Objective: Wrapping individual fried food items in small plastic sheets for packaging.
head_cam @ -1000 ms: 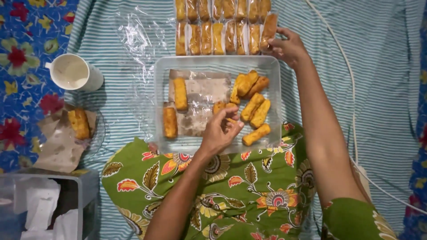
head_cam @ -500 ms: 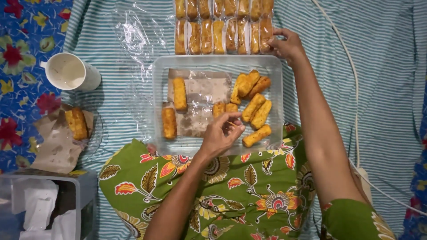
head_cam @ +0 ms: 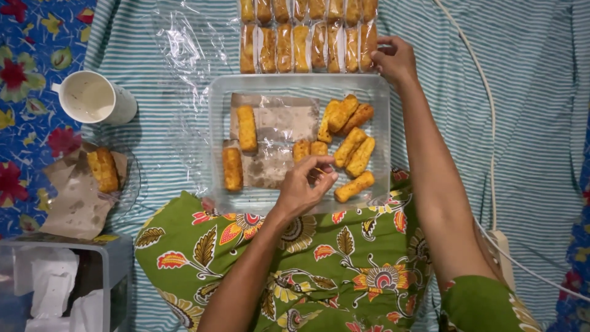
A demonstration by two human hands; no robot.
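The fried golden sticks (head_cam: 350, 147) lie loose in a clear plastic tray (head_cam: 381, 123) that sits on the striped cloth (head_cam: 528, 123), its near edge resting against the person's green flowered lap (head_cam: 344, 264). Two sticks lie apart on a greasy brown paper liner (head_cam: 276, 123) on the tray's left side, and the rest are heaped on the right. The left hand (head_cam: 304, 184) hovers over the middle of the tray with its fingers curled in toward two short pieces (head_cam: 310, 149); it looks to be pinching at one of them, though I cannot tell whether it has a firm hold. The right hand (head_cam: 393, 58) reaches past the far rim to the end of a row of wrapped sticks (head_cam: 307, 43), fingers bent and touching the last wrapped one rather than clenched around it. The risks, as I judge them, are these: the pieces look oily and crumbly, so a light pinch could let one slip back or break; the right forearm crosses over the tray's right wall and could nudge the heap or tip the light tray, which is partly propped on the lap; and the loose clear film (head_cam: 184, 55) lying just left of the wrapped row could catch on a sleeve or drag. Farther out, a white cup (head_cam: 92, 98) stands well left, near a glass dish (head_cam: 129, 184) holding one more stick on paper, and a white cable (head_cam: 485, 110) runs down the right side, close to the right elbow.
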